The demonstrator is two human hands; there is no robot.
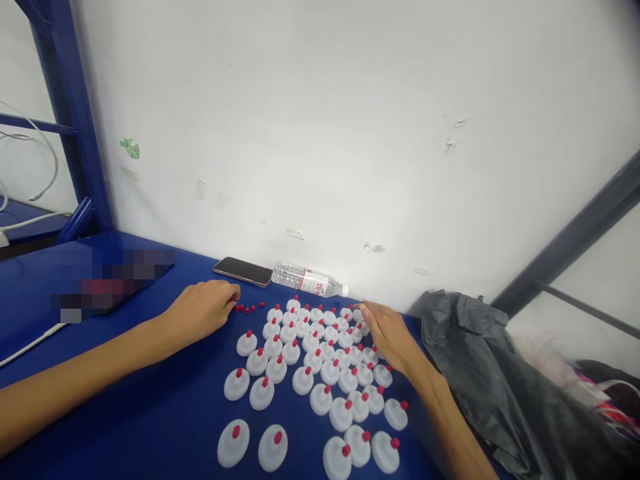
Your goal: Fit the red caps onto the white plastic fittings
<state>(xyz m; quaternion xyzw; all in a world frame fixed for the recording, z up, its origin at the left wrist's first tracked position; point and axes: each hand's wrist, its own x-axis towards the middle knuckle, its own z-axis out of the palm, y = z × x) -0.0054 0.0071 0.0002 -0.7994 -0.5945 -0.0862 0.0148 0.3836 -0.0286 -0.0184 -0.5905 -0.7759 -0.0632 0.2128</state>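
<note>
1. The left hand [209, 307] sits at the far left edge of the spread, its fingers curled inward and thumb side toward the wall [320, 133]. A speck of red shows by its fingertips, but whether they pinch a piece I cannot tell.
2. Just beside those fingertips lie several loose red pieces [262, 305] on the blue table [150, 407], near the back edge.
3. The right hand [387, 330] reaches in from the right, fingers pointing toward the wall over the rearmost discs. The fingers look fairly straight and partly hidden – whether they grip anything I cannot tell.
4. The white discs [300, 383] cover the middle and right of the table, crowded at the back and looser toward the front. Those in plain view each carry a red tip [235, 432]; two sit at the front left, apart from a cluster of three at the front right.
5. Behind the discs, a clear bottle [295, 275] with a white cap lies on its side along the wall. A phone [243, 272], dark screen up, lies just left of it.
6. Farther left there is a pixelated patch with a white cable [33, 345] running to it – on the right, a dark grey plastic bag [475, 367] slumps beside the right forearm.
</note>
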